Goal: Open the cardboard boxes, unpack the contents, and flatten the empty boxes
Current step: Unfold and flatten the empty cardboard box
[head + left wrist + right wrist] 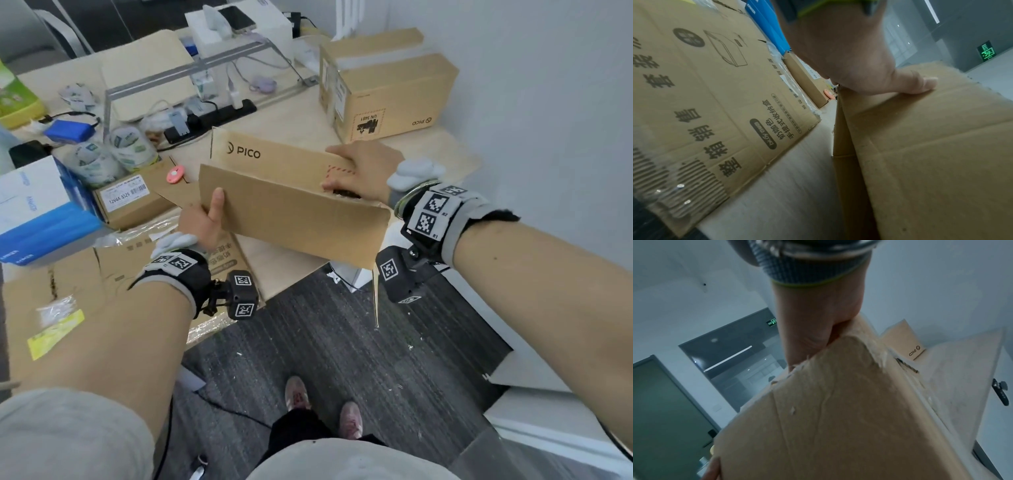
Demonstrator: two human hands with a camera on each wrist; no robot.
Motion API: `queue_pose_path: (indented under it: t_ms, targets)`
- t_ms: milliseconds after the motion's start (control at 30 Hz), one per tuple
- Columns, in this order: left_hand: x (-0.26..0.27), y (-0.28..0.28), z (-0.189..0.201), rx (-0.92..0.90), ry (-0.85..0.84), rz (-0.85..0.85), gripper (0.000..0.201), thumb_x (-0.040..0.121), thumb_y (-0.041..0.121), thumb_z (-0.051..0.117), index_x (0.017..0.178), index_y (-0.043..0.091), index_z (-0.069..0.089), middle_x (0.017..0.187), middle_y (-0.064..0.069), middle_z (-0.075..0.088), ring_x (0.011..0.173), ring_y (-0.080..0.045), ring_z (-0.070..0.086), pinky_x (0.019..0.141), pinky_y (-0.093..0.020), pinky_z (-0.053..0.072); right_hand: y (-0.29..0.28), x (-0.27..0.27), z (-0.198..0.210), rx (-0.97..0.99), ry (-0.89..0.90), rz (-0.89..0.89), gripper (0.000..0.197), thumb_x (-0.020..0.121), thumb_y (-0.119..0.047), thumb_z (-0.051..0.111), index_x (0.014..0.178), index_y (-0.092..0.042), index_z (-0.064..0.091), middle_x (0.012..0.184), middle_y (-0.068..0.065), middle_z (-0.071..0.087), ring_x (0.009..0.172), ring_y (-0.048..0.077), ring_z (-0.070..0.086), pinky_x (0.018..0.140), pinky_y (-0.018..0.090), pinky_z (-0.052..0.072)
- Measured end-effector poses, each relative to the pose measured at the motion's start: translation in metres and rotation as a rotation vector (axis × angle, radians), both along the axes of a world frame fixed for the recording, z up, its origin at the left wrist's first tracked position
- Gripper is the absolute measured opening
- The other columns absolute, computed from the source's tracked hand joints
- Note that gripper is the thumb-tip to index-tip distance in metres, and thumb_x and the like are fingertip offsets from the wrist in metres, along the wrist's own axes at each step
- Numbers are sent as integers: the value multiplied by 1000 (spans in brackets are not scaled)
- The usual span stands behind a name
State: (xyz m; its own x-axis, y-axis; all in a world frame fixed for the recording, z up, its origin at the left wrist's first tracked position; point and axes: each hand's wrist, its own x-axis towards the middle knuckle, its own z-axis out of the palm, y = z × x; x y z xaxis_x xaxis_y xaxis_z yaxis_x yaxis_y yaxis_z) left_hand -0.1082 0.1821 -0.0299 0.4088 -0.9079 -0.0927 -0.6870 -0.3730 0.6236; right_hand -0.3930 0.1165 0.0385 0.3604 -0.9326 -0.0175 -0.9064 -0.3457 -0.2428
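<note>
**Collapsed brown PICO cardboard box held flat above the desk edge**

Brown corrugated cardboard box [291, 205] with black PICO lettering, pressed nearly flat, held in the air over the front edge of the pale wooden desk [294, 126]. Contents: none visible between its panels. Left hand [202, 219] gripping the near left corner, thumb lying on the facing panel, other fingers hidden behind it. Right hand [363, 168] clamped over the upper right edge, fingers curled down onto the panel beside a red dashed mark and a torn black patch. One end flap bent down at the right, below the right wrist.

Second brown PICO cardboard box [387, 92], still in box shape with top flaps raised, standing on the far right of the desk against the wall; inside not visible. Large flattened brown cardboard sheet with black Chinese print [715, 97] lying on the desk at left, under the left forearm. Small closed brown carton with a white barcode label [133, 198] sitting beyond it, a round pink disc [175, 174] on top. Blue and white boxes [37, 209] stacked just left of that carton.
</note>
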Motion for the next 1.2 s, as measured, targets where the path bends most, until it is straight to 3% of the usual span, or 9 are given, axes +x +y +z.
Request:
queue_pose_path:
  t_ms: [100, 167, 400, 567, 667, 833, 1000, 1067, 1200]
  targets:
    - [4, 2, -6, 55, 58, -18, 78, 95, 63, 21, 126, -1, 53, 124, -25, 58, 112, -40, 56, 95, -43, 38, 10, 14, -12, 79, -38, 134, 79, 77, -58, 67, 145, -34, 35, 134, 0, 55, 121, 24, 52, 95, 41, 46]
    - [6, 2, -5, 58, 71, -6, 80, 95, 64, 18, 132, 1, 50, 131, -24, 54, 118, -39, 52, 101, -44, 36, 16, 26, -19, 120, -79, 204, 81, 79, -49, 69, 147, -26, 33, 138, 3, 52, 124, 24, 49, 100, 41, 43]
    - [25, -7, -15, 94, -12, -27, 95, 82, 81, 7, 108, 8, 62, 105, -15, 64, 100, -33, 60, 89, -42, 39, 14, 37, -34, 101, 37, 268, 68, 90, -30, 63, 149, -23, 30, 147, 7, 42, 134, 25, 37, 109, 36, 30]
    - [18, -16, -25, 196, -51, -118, 103, 64, 94, -5, 87, 16, 58, 86, -6, 67, 81, -26, 59, 80, -42, 43, 17, 35, -70, 227, 89, 248, 53, 98, -7, 40, 149, -21, 31, 154, 8, 29, 142, 27, 24, 115, 38, 22]
    - [15, -19, -27, 219, -88, -76, 100, 71, 91, 2, 101, 14, 58, 89, -6, 62, 79, -26, 57, 65, -35, 38, 12, 38, -75, 187, 97, 231, 51, 99, -11, 41, 148, -25, 33, 156, 1, 26, 143, 24, 21, 114, 39, 26]
    - [9, -31, -33, 298, -96, -34, 97, 84, 81, 11, 132, 4, 45, 116, -19, 60, 102, -36, 57, 76, -39, 37, 3, 42, -69, 102, 181, 231, 47, 97, -40, 45, 142, -27, 41, 150, 0, 35, 136, 25, 31, 106, 42, 32]
    - [6, -42, -37, 260, -14, 14, 110, 69, 92, 11, 134, 11, 44, 110, -18, 65, 88, -36, 65, 82, -43, 51, -10, 29, -87, 121, 176, -257, 84, 74, -82, 8, 144, -39, 26, 157, 8, 12, 142, 44, 9, 110, 63, 14]
    - [8, -49, -38, 219, -64, 31, 91, 83, 80, 19, 134, 9, 46, 114, -18, 63, 93, -36, 63, 80, -39, 47, -13, 28, -92, 173, 201, -274, 90, 72, -85, 6, 148, -38, 14, 158, 11, 6, 140, 49, 8, 110, 63, 16]
    - [12, -65, -33, 166, -40, 151, 74, 91, 65, 36, 127, 2, 48, 120, -18, 59, 105, -37, 58, 77, -36, 37, -7, 45, -79, 140, 186, -251, 77, 88, -74, 14, 148, -27, 22, 154, 16, 18, 134, 49, 23, 106, 53, 26]
